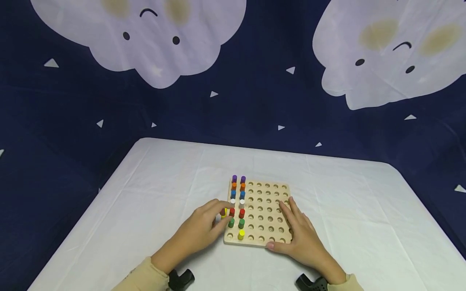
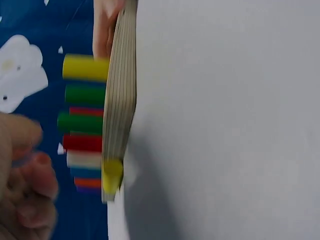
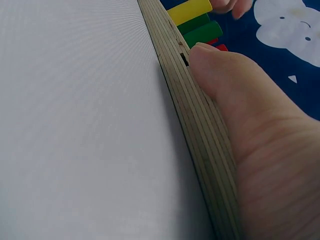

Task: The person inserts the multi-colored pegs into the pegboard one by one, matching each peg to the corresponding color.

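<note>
A wooden pegboard (image 1: 260, 213) lies on the table with coloured pegs standing in its two left columns. My left hand (image 1: 202, 224) hovers at the board's left edge, thumb and fingers apart, near the green peg (image 1: 231, 222) and red peg (image 1: 231, 212). Nothing shows between its fingers in the left wrist view. Beside that edge is a loose yellow peg (image 2: 112, 176), partly behind the left hand in the head view. My right hand (image 1: 300, 232) rests on the board's near right corner, fingers extended over the holes and thumb (image 3: 215, 65) along the front edge.
Another yellow peg (image 1: 241, 234) stands in the second column's front hole, left of bare holes. Purple (image 1: 243, 179), orange, blue and white pegs fill the far rows in pairs. A white cloth (image 1: 164, 194) covers the table; a dark blue cloud-patterned curtain (image 1: 247, 109) hangs behind.
</note>
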Demonstrator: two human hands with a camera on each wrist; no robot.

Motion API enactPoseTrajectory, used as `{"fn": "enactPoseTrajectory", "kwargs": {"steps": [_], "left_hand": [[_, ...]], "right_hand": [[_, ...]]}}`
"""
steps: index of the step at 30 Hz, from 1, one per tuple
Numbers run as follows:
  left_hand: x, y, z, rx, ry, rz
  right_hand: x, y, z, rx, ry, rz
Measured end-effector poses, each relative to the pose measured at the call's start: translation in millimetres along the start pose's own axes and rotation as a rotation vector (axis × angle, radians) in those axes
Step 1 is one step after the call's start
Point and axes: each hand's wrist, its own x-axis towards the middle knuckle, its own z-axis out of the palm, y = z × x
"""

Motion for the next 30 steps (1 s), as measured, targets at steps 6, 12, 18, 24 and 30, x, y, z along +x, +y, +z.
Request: {"fn": "enactPoseTrajectory", "kwargs": {"steps": [6,12,18,24,30], "left_hand": [[8.9,-10.0,1.9,0.042,-0.071,-0.284],[19.2,-11.8,11.1,0.036,-0.175,-0.37],[24.8,-10.4,13.6,0.02,-0.218,-0.38],[25.3,-9.9,9.5,-0.018,-0.259,-0.411],[23.5,-10.4,7.8,-0.053,-0.244,-0.416]], "right_hand": [[0.7,1.9,0.1,0.007,-0.002,0.006],[0.7,4.2,1.9,0.005,0.001,0.01],[1.3,4.4,2.6,0.002,-0.001,0.012],[1.7,3.4,1.5,-0.005,-0.001,0.012],[1.3,2.3,0.6,-0.005,-0.001,0.014]]}}
